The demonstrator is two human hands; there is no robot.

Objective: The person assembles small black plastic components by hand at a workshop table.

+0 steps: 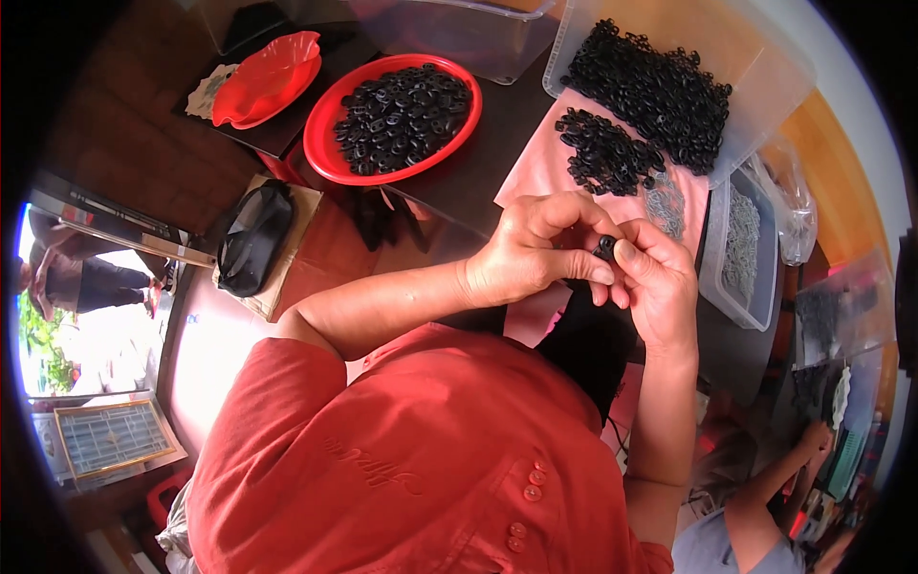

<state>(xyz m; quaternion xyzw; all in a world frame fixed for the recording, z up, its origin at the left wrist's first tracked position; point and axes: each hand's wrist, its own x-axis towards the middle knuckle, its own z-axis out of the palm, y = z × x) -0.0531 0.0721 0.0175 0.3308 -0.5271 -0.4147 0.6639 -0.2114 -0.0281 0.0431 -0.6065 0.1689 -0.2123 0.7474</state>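
Both of my hands meet over my lap, at the near edge of the pink cloth (529, 169). A small black plastic piece (604, 248) with a hole sits between their fingertips. My left hand (540, 251) pinches it with thumb and index finger. My right hand (662, 277) grips it from the other side, its thumb pressed against the piece. Just beyond lie a pile of similar black plastic pieces (612, 158) and a small heap of thin silvery metal pieces (666, 206). My fingers partly hide the held piece.
A red basin (320, 158) full of flat black oval pieces stands at the left. A clear bin (765, 91) holds many black pieces; a clear tub (712, 258) holds metal pieces. A red scalloped dish (273, 77) lies far left. Another person's arm (775, 483) shows lower right.
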